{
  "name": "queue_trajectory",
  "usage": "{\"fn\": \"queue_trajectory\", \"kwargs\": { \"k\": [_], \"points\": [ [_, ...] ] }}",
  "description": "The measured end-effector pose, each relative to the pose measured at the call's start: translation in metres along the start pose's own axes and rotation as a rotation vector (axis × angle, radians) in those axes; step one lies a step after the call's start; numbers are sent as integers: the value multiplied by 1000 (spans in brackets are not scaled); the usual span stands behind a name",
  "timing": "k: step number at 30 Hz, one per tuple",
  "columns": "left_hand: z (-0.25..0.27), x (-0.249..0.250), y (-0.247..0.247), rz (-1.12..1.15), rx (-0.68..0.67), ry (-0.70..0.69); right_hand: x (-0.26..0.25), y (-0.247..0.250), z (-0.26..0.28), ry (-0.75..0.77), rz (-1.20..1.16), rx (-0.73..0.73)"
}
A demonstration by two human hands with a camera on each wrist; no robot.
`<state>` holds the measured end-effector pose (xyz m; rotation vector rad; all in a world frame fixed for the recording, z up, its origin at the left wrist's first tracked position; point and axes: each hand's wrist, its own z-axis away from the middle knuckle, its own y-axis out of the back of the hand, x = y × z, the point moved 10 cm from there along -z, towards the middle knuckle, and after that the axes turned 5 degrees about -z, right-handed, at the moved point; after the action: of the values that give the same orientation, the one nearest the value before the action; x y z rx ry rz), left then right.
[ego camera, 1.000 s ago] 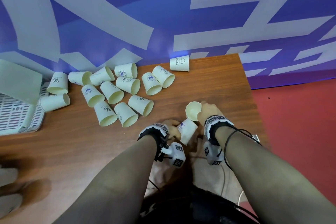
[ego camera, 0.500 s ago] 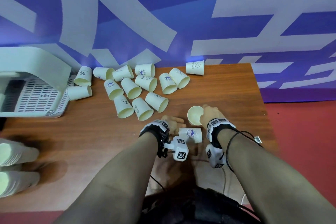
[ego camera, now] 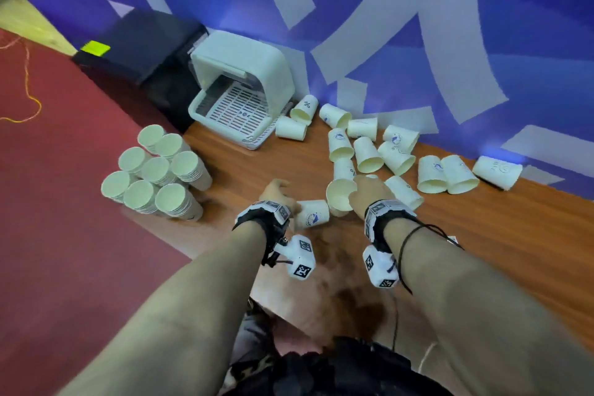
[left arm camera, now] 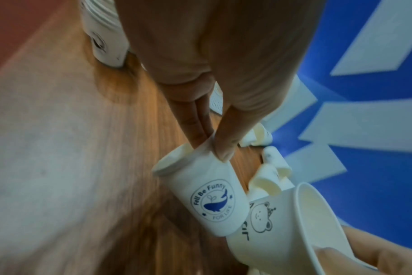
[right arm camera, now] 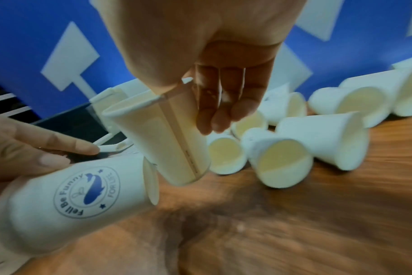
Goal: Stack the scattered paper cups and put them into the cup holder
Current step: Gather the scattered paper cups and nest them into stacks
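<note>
My left hand [ego camera: 283, 194] pinches the rim of a white whale-print paper cup [left arm camera: 209, 201], fingers inside and thumb outside. The cup lies sideways above the wooden table [ego camera: 482, 235]. My right hand [ego camera: 363, 190] grips a second cup with a bear drawing [left arm camera: 282, 232] by its rim, mouth toward me. The whale cup's [right arm camera: 71, 201] base sits close against the wall of the bear cup [right arm camera: 167, 141]. Several loose cups [ego camera: 369, 154] lie on their sides behind the hands. The white slotted cup holder [ego camera: 241, 90] stands open at the table's far left.
Several tall stacks of nested cups [ego camera: 154, 170] lie together at the table's left end, mouths toward me. A black box [ego camera: 141, 42] sits behind the holder. The blue and white wall [ego camera: 418, 42] runs along the table's back edge. Red floor lies to the left.
The head view has swung left, bringing the holder and the cup stacks fully into sight. Both hands keep their cups, and the whale cup has turned to lie level beside the right hand's cup.
</note>
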<state>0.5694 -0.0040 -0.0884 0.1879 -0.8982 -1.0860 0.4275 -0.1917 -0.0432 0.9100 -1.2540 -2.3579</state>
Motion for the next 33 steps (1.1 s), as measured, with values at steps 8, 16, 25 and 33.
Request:
{"fn": "queue_trajectory", "kwargs": {
  "k": [8, 16, 25, 33],
  "points": [
    [-35, -47, 161, -105, 159, 22, -169, -34, -28, 130, 83, -29],
    [-81, -15, 301, -47, 173, -188, -296, -16, -63, 108, -55, 102],
    [-111, 10, 416, -274, 345, -344, -397, -30, -99, 147, -108, 96],
    [-130, 1, 409, -672, 279, -404, -436, -69, -136, 163, -132, -7]
  ]
}}
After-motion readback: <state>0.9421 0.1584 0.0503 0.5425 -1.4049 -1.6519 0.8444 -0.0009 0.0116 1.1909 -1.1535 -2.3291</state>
